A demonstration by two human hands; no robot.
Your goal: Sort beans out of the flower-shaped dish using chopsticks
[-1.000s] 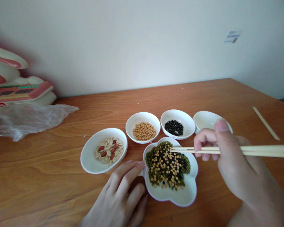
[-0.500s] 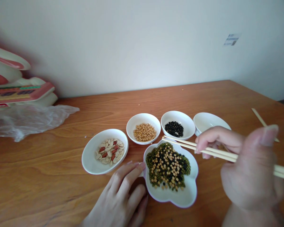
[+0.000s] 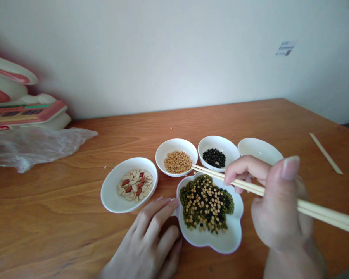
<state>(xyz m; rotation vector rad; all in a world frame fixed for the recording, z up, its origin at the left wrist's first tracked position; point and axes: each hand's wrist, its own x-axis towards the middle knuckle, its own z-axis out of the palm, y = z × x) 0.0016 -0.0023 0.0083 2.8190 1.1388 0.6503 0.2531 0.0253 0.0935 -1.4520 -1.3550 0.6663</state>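
Observation:
My right hand (image 3: 276, 197) grips a pair of wooden chopsticks (image 3: 250, 187). Their tips are close together at the right rim of a white bowl of soybeans (image 3: 178, 161); whether a bean sits between them I cannot tell. Below the chopsticks lies a white flower-shaped dish (image 3: 231, 236) with a purple rim, holding mixed green, black and yellow beans. With its fingers closed, my left hand (image 3: 151, 236) holds the short handle of this dish. A bowl of black beans (image 3: 214, 157) stands just behind the dish.
Left of the dish is a white bowl of peanuts (image 3: 135, 185). Another white bowl (image 3: 260, 149) is partly behind my right hand. A loose wooden stick (image 3: 325, 153) lies at right. Clear plastic wrap (image 3: 46, 145) and a pink-and-white toy (image 3: 31, 104) are far left, near the wall.
My right hand has moved left with the chopsticks. Their tips went from the flower-shaped dish's back edge to the soybean bowl's rim and drew together. My left hand stays put.

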